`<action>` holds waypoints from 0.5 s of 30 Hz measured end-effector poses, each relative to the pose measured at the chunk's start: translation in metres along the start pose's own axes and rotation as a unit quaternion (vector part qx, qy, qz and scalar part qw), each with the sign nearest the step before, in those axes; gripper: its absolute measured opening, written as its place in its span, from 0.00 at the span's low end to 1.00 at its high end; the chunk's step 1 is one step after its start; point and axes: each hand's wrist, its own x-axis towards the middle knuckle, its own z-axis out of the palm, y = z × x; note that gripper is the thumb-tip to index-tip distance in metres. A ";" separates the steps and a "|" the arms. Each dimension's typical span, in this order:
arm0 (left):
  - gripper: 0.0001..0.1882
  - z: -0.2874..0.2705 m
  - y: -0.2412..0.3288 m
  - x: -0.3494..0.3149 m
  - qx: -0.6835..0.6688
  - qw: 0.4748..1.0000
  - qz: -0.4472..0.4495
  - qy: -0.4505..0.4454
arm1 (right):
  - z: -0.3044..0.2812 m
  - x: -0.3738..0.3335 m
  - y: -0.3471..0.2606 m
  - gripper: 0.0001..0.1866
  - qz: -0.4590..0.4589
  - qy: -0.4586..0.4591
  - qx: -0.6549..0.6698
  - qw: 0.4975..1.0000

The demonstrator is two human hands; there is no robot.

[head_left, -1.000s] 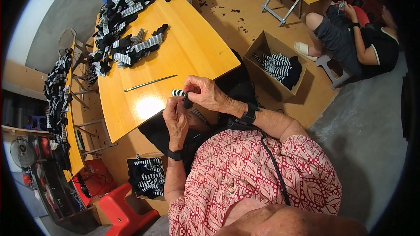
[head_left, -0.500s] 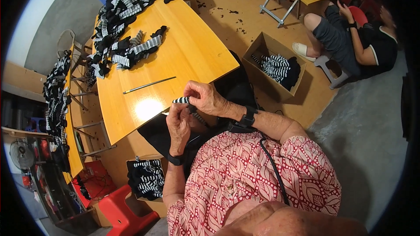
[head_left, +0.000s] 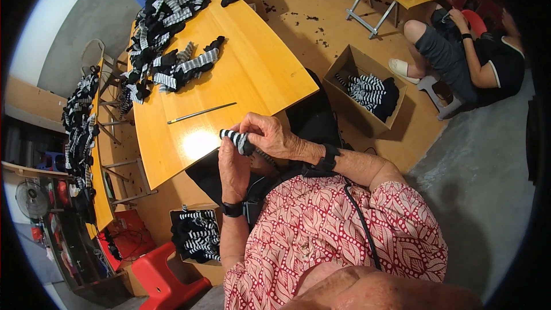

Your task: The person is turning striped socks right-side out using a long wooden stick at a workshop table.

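Head view: one striped sock [head_left: 235, 139] at the bench [head_left: 258, 74] edge, my left grip [head_left: 233, 167] and right grip [head_left: 270, 138] both clamped on it. One rod [head_left: 201, 113] on bench. Two sock boxes [head_left: 367, 89] [head_left: 195, 232].

Wooden table [head_left: 252, 74], pile of black-and-white striped socks [head_left: 166, 40] at far end, thin metal rod [head_left: 201, 113] near front edge

Both hands [head_left: 252, 149] gripping striped sock [head_left: 236, 139], wooden table [head_left: 252, 74] beyond

Black-and-white striped sock [head_left: 236, 140], bunched between hands.
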 end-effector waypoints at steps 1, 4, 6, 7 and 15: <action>0.27 0.000 0.000 0.001 0.001 1.000 -0.001 -0.001 | 0.000 0.000 0.007 0.09 0.007 -0.001 0.039 0.999; 0.22 -0.007 -0.001 0.003 -0.069 0.997 -0.013 0.038 | 0.001 -0.003 0.000 0.08 0.006 -0.017 -0.058 0.998; 0.16 -0.019 -0.002 0.003 -0.146 0.988 -0.020 0.041 | 0.007 -0.004 -0.002 0.07 -0.031 -0.036 -0.168 0.985; 0.16 -0.025 -0.003 0.001 -0.147 0.988 -0.016 0.049 | 0.013 -0.003 -0.002 0.06 -0.080 -0.046 -0.213 0.973; 0.11 -0.038 0.022 0.011 -0.279 0.952 0.040 0.122 | 0.004 0.017 -0.015 0.08 -0.162 -0.063 -0.379 0.909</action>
